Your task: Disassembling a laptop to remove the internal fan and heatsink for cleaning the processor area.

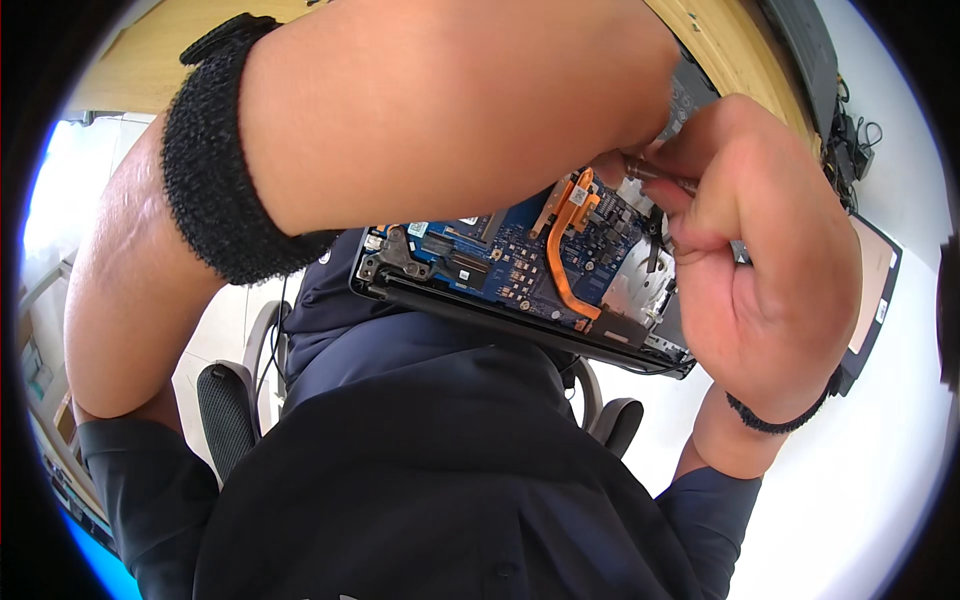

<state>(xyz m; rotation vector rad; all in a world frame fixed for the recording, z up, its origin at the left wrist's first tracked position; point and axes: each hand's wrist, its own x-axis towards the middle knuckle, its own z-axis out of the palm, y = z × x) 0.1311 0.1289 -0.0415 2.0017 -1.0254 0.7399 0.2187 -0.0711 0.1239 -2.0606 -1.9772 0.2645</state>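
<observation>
Across the lap (430,345) sits an opened black laptop base (480,312), blue circuit board (515,250) showing, bent copper heat pipe (556,262) ending by its near edge. Farther up, the right hand (770,240) pinches a slim metallic tool (645,168); can't tell what the left hand (450,120) grips.

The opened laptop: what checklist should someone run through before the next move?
1. Blue circuit board exposed: ok, partly visible.
2. Thin metal tool gripped: ok, in the right hand.
3. Tool tip's contact point: cannot tell, hidden from view.
4. Left hand's fingertip grip: cannot tell, mostly hidden.
5. Copper pipe's lower stretch uncovered: ok.
6. Dark sleeves clear of the board: ok.
</observation>
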